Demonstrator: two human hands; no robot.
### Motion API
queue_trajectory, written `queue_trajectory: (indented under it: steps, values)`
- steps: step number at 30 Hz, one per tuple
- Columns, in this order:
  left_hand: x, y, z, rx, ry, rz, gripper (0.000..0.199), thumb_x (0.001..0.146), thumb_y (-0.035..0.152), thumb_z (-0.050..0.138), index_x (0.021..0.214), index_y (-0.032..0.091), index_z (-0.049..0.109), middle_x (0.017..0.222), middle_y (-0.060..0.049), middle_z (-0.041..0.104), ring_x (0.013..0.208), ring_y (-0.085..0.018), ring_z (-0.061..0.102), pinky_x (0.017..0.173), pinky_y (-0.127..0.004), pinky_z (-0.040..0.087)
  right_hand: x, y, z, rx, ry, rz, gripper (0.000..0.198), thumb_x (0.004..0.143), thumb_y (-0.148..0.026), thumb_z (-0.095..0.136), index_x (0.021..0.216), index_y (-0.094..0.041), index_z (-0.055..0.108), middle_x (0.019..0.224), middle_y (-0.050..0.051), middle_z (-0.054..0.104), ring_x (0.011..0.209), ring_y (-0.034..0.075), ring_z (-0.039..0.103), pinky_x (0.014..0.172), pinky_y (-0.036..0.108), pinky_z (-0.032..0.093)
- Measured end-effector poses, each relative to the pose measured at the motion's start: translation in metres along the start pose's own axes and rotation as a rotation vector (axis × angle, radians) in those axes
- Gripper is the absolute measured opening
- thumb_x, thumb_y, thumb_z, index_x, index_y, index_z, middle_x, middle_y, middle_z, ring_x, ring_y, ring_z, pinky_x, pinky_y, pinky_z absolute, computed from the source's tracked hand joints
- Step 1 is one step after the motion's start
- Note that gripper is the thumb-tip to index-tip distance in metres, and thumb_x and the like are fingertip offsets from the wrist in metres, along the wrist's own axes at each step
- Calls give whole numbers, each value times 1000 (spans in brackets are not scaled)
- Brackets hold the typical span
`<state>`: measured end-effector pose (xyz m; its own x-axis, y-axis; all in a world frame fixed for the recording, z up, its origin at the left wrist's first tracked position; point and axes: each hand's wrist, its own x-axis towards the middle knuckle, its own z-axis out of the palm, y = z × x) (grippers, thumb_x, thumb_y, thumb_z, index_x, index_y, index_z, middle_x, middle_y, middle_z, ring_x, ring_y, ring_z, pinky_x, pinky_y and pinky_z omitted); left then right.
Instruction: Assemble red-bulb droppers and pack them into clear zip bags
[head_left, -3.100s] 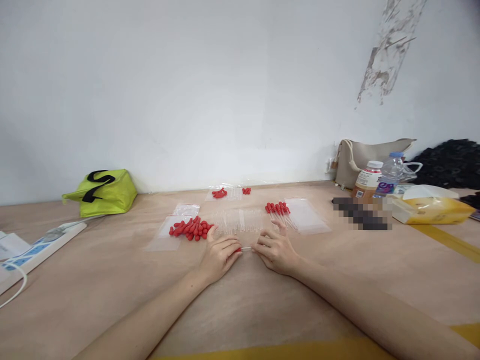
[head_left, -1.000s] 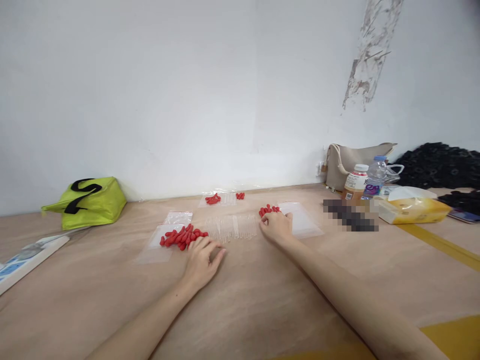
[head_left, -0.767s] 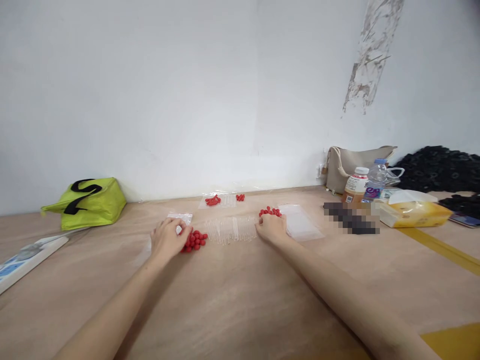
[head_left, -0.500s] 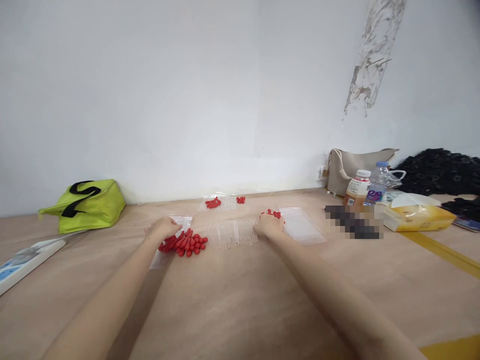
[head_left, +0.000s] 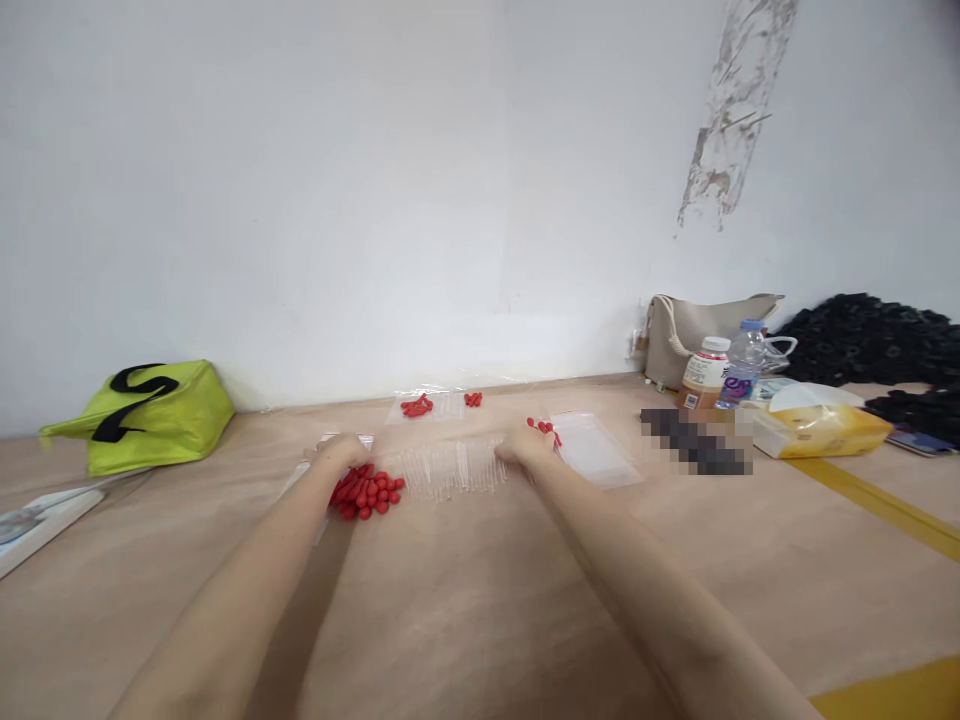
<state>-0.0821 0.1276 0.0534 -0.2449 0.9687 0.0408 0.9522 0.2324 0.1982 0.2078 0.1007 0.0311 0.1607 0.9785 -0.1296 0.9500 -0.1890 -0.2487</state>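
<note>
My left hand [head_left: 342, 453] bends over the far left side of a pile of red, bulb-ended pieces [head_left: 367, 494], its fingertips mostly hidden. Beneath that hand and the pile lies a clear plastic bag [head_left: 365, 439]. My right hand [head_left: 523, 446] has its fingers drawn together at the right end of a row of thin clear sticks [head_left: 450, 470]; whether one is between them I cannot make out. Just behind the right hand are a few red pieces [head_left: 541, 427], beside a stack of clear zip bags [head_left: 594, 450].
Near the wall, a clear bag [head_left: 448, 406] lies between two small red groups [head_left: 417, 406]. A lime-green bag [head_left: 161, 425] and a power strip [head_left: 56, 525] are at left. To the right stand bottles [head_left: 703, 374], a tissue pack [head_left: 832, 432] and a beige bag [head_left: 660, 345].
My left hand has shifted right, over the red pile. My right hand has moved left off the small red group to the clear sticks, uncovering red pieces. The view has turned slightly right.
</note>
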Motion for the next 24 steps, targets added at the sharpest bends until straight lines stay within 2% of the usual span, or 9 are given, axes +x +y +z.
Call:
queue_trajectory:
  steps: [3,7,10,14,15,17,19,21,24]
  values:
    - [-4,4,-5,59,-20,-119,13,46,17,68,52,13,57,81,-22,63,90,-48,52,65,-55,36,0,-1,1,12,-6,8,28,68,-25,52,93,-17,63,100,13,61,100,27,52,85,41,27]
    - [-14,11,-18,74,46,-105,11,53,21,66,59,13,62,84,-21,63,94,-45,51,69,-50,38,0,-1,-2,35,-4,7,26,67,-24,54,91,-17,63,101,13,60,101,28,51,84,41,29]
    - [-34,21,-28,49,168,23,19,69,31,55,73,14,63,94,-19,62,102,-40,48,77,-48,37,-4,4,-11,72,22,-33,26,69,-25,52,92,-15,61,100,13,60,98,28,52,78,37,33]
    - [-87,33,-14,-34,253,310,22,86,29,36,94,19,54,98,-6,61,95,-21,54,81,-29,40,-23,19,-17,147,84,-182,25,79,-28,40,88,-14,58,92,11,61,84,20,56,67,28,36]
    - [-103,34,-5,-67,250,389,20,87,29,34,95,20,51,94,-3,61,89,-18,56,77,-26,41,-30,25,-16,168,112,-226,25,82,-28,36,90,-14,56,91,9,61,82,18,56,67,26,36]
    - [-134,36,15,-235,214,641,17,89,27,33,91,19,48,83,-3,60,76,-17,58,69,-27,43,-46,36,-7,235,190,-368,25,86,-27,31,95,-15,50,90,7,61,79,14,54,66,24,36]
    - [-158,36,35,-384,168,769,12,88,25,37,91,20,47,82,-2,60,76,-17,58,67,-27,43,-64,46,6,328,288,-605,22,87,-26,30,97,-15,47,87,5,60,76,12,54,66,23,36]
    - [-173,36,48,-480,152,814,14,86,24,43,98,20,47,85,-2,60,80,-17,58,70,-27,44,-79,54,20,362,370,-815,21,87,-24,33,100,-15,47,87,5,60,78,13,53,70,24,36]
    - [-181,37,56,-498,157,848,13,85,23,46,94,22,55,88,-2,59,82,-16,56,73,-27,44,-96,59,36,317,447,-978,23,87,-22,37,105,-17,50,87,5,62,80,13,53,79,29,32]
